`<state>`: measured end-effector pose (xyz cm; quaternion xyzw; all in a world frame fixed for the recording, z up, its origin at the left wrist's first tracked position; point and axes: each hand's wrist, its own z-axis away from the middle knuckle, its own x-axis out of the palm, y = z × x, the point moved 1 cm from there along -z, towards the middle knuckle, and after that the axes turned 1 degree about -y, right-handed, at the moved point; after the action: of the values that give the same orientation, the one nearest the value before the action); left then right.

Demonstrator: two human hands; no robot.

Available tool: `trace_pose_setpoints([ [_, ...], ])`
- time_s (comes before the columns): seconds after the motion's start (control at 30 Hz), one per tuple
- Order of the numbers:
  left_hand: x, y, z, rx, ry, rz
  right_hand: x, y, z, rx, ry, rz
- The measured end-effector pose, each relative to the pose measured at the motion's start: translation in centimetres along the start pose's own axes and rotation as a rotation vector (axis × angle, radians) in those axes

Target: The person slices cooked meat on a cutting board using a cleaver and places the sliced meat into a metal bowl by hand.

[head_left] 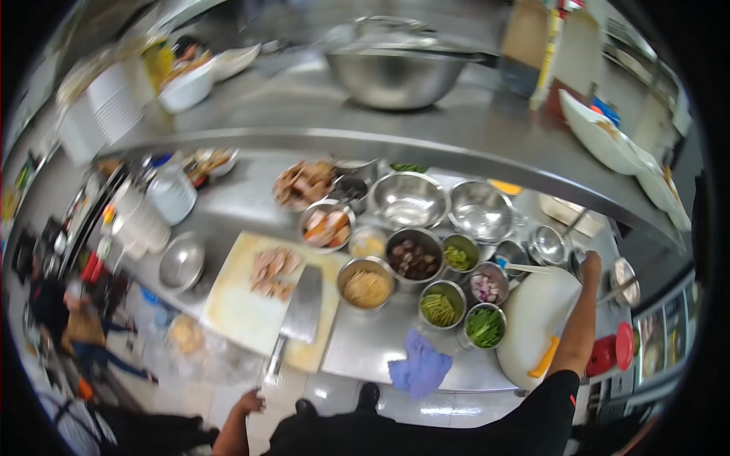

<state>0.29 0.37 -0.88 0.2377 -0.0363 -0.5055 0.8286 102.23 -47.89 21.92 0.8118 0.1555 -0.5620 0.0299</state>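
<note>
My left hand (249, 403) hangs past the table's front edge, just below the cleaver's handle and apart from it. Its fingers are loosely bent and hold nothing visible. The cleaver (304, 304) lies on the cutting board (228, 304), blade on the board and handle jutting over the edge. Cut pieces of meat (274, 272) lie left of the blade. My right hand (590, 266) reaches far right, fingers closed at a small metal container (579, 260); what they grip is hidden. Near it are a ladle (549, 245) and a large white round board or lid (528, 327).
Metal bowls of noodles (365, 289), dark chunks (414, 260), chopped onion (485, 287) and greens (485, 325) crowd the middle. A purple cloth (420, 365) lies at the front edge. An orange-handled knife (544, 357) rests at right. A steel shelf (266, 140) overhangs the back. Another person (80, 327) stands left.
</note>
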Motion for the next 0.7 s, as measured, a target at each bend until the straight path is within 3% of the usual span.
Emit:
trace_pose_setpoints([
  [0.07, 0.0, -5.5, 2.4, 0.016, 0.040, 0.228, 3.4, -0.9, -1.9, -0.142, -0.047, -0.033],
  [0.1, 6.6, -3.7, -8.9, 0.253, -0.060, 0.176, -4.7, -1.8, -10.9, -0.422, 0.042, 0.209],
  [0.13, 5.0, -5.7, -7.4, 0.149, -0.118, 0.305, -3.3, -1.8, -9.8, -0.648, -0.046, 0.362],
  [0.2, 1.9, -9.3, -4.9, 0.227, 0.001, 0.086, 0.5, -4.8, -8.2, -0.880, -0.281, 0.323],
  [0.27, 2.9, -6.2, -2.6, -0.021, 0.110, 0.456, -4.8, -11.7, -5.3, -0.853, -0.541, 0.221],
  [0.3, 3.5, -4.6, -0.5, -0.001, 0.201, 0.393, -8.1, -15.9, -3.3, -0.842, -0.625, 0.182],
  [0.37, 4.1, -3.3, 1.2, 0.027, 0.281, 0.328, -13.1, -21.5, 0.5, -0.854, -0.622, 0.184],
  [0.43, 3.8, -3.9, 1.2, 0.011, 0.255, 0.377, -16.9, -26.3, 4.4, -0.796, -0.397, -0.018],
  [0.5, 3.6, -4.3, 1.3, 0.007, 0.265, 0.376, -19.8, -30.9, 7.9, -0.773, -0.460, -0.091],
  [0.7, 0.3, -7.0, -1.0, -0.007, 0.248, 0.333, -19.9, -48.2, 20.3, -1.034, -0.550, -0.494],
])
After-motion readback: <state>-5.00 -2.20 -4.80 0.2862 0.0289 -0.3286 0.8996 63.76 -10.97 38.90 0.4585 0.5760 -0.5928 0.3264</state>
